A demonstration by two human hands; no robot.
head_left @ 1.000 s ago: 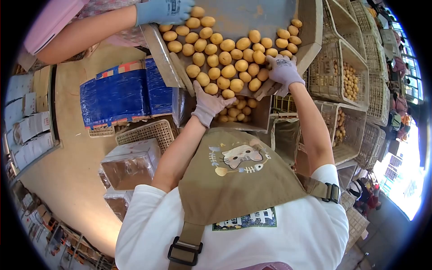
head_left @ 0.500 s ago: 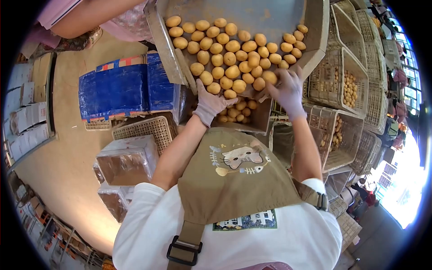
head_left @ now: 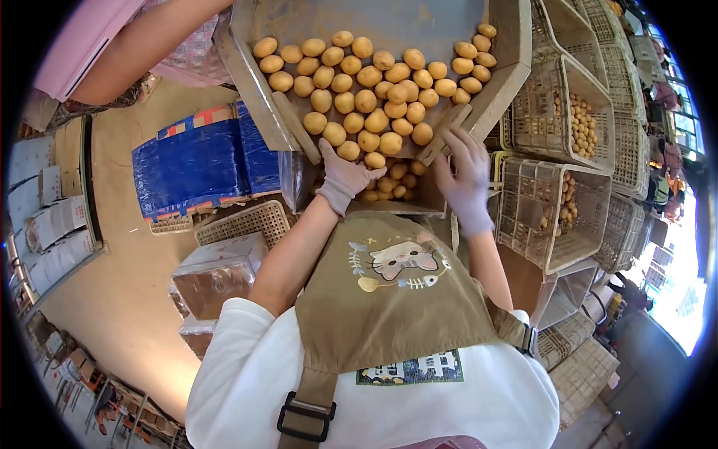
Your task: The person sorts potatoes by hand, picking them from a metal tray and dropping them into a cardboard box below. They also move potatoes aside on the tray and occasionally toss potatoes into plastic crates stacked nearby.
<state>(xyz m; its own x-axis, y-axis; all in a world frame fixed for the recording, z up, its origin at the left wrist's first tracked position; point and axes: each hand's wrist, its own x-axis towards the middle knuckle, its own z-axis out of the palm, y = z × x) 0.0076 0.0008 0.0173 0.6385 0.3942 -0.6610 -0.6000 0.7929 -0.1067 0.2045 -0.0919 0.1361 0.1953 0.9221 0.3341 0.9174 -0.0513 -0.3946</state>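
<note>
Yellow potatoes [head_left: 366, 100] lie spread over a grey sloping tray [head_left: 434, 22] with wooden side boards. At its narrow front mouth my left hand [head_left: 346, 178], in a pale glove, is open, thumb up along the left board and fingers stretched below the nearest potatoes. My right hand [head_left: 465, 179], also gloved, is open beside the right-hand wooden strip [head_left: 446, 133], with no potato visible in it. Below the mouth, a box [head_left: 428, 203] holds more potatoes [head_left: 395, 184], partly hidden by my left hand and the apron.
Plastic crates [head_left: 553, 217], some with potatoes, stand stacked on the right. At left are a blue-wrapped box [head_left: 191, 170], a woven-look crate [head_left: 243, 224] and film-wrapped cartons [head_left: 217, 277]. Another person's arm [head_left: 142, 49] reaches in at upper left.
My right hand has moved down and back from the potatoes at the tray's right side, uncovering the wooden strip. My left hand stays at the mouth. The view has shifted slightly.
</note>
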